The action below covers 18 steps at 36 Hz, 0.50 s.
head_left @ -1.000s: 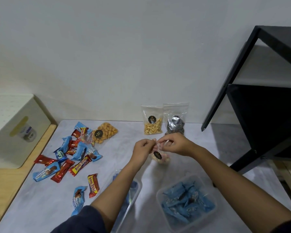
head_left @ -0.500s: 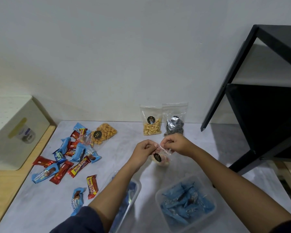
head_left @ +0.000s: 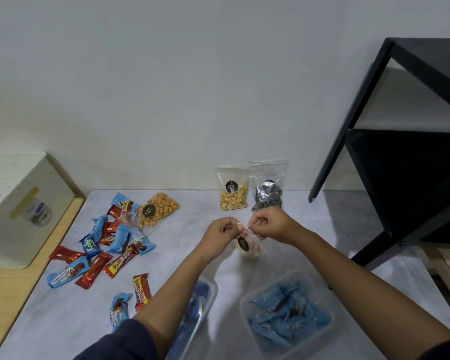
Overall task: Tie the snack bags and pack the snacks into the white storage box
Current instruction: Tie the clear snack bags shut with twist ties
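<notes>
- Grey worktop (head_left: 322,229): the small snack bag (head_left: 248,246) is held at its middle, well apart from the white storage box (head_left: 24,209).
- The neck should probably be twisted tight before any tie is wound.
- Its top is pinched by left grip (head_left: 220,233) and right grip (head_left: 270,226), both curled, knuckles up, nearly touching.

Your left hand (head_left: 222,229) and right hand (head_left: 268,224) hold the small clear snack bag (head_left: 250,246) over the grey marbled table (head_left: 192,203); two clear plastic pouches (head_left: 233,189) stand behind it, foil-wrapped bars (head_left: 120,240) lie left, the white plastic storage box (head_left: 24,229) farther left, two clear plastic tubs (head_left: 242,305) nearest you
</notes>
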Motion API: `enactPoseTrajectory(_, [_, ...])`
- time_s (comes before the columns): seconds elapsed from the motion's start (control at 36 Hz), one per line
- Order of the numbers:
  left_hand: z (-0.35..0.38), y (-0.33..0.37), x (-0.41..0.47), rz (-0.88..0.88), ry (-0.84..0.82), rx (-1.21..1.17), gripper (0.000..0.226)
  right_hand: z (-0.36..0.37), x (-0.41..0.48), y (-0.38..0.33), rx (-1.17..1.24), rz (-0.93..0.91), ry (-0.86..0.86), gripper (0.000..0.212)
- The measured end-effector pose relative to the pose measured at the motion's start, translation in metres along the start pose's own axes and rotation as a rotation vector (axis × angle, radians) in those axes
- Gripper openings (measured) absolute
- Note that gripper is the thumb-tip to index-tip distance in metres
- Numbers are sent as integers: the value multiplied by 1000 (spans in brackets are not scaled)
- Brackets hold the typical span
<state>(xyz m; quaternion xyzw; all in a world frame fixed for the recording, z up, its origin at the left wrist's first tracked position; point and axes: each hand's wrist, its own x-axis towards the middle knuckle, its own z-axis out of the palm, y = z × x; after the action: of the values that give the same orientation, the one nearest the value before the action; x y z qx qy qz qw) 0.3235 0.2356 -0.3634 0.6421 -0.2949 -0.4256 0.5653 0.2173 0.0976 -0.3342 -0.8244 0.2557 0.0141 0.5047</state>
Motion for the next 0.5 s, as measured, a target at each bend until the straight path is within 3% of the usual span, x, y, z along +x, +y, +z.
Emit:
enactPoseTrajectory(0.31, [-1,0,0,14,-51,80,11,-3,-2,-11,-23,47,-52,16])
enactPoseTrajectory(0.5, [0,-2,2,49,51,180,15,-3,-5,-8,9,116,-76,22])
